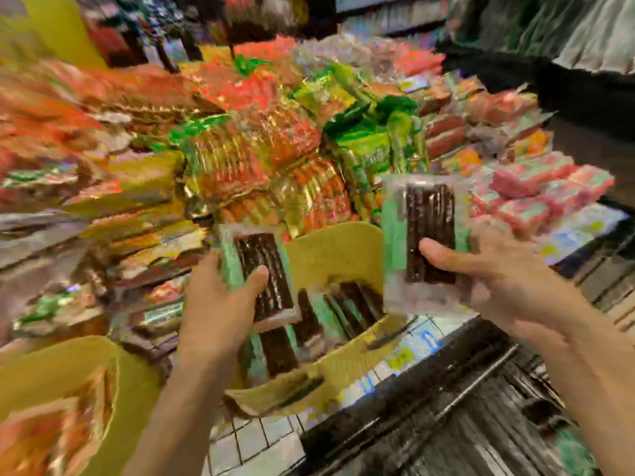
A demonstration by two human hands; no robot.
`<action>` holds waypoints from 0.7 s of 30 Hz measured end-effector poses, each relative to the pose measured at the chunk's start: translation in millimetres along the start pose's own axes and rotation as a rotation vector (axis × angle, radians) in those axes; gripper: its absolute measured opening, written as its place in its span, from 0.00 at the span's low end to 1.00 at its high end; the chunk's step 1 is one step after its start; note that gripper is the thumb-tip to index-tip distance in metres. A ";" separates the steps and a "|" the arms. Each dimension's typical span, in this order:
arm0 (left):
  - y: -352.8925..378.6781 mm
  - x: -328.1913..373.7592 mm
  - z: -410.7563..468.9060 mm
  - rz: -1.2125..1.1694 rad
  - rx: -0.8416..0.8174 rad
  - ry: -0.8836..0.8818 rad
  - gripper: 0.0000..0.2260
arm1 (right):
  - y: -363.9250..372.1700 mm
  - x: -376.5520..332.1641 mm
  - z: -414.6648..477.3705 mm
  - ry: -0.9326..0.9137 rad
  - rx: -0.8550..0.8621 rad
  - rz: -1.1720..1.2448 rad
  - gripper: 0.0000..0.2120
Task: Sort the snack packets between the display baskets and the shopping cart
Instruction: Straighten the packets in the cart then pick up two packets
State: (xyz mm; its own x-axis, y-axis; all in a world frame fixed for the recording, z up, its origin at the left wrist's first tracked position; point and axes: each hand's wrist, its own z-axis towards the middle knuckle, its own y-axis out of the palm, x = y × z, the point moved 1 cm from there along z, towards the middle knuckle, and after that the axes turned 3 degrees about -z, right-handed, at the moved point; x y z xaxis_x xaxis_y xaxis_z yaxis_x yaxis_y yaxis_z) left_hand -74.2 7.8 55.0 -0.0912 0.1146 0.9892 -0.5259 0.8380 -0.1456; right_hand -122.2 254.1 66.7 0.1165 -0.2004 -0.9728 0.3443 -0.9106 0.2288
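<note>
— Two packets up at once?
— Yes, one to each hand. In the left hand (220, 304), the left packet (263, 269): clear wrap, green edging, dark brown sticks inside. Fingers curled round it from behind, thumb laid across the front. Held tilted, just above the middle basket (336, 242).
— And the right hand (498, 280)?
— Gripping the right packet (426, 231), same kind, thumb on the front and fingers behind. Held upright and higher, over the basket's right-hand rim, well apart from the other one.
— Anything inside that basket?
— More dark-stick packets (343, 304), standing on edge in a loose, leaning row. Yellow walls, badly blurred.
— Shopping cart (464, 407)?
— Lower right, dark wire bars, beneath the right forearm. Cannot tell what lies in it; too smeared.
— Round about?
— Behind the middle basket, a big heap (275, 149) of red, gold and green packets. Off to the right, pink packs (549, 187) stacked in rows. Lower left, a second basket (68, 365), also yellow, with orange packs inside, only partly in view. Between the baskets and the cart, pale floor tiles (254, 438).
</note>
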 end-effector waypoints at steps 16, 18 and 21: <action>4.6 -86.0 35.9 1.178 -0.328 -0.419 0.27 | 103.6 120.6 115.0 0.376 -0.376 -1.299 0.24; 1.6 -88.1 35.6 1.194 -0.352 -0.393 0.23 | 105.1 125.4 117.0 0.403 -0.433 -1.220 0.25; -4.8 -83.5 35.4 1.217 -0.417 -0.327 0.14 | 104.2 125.0 113.5 0.388 -0.517 -1.143 0.33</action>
State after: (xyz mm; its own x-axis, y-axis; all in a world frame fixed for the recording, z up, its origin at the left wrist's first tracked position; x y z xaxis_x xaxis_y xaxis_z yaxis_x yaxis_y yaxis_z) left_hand -94.1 -24.7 -27.5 -0.5447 0.8204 0.1740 0.3277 0.3991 -0.8563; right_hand -177.5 93.1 -35.4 -0.2482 0.7824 -0.5711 0.7310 -0.2356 -0.6404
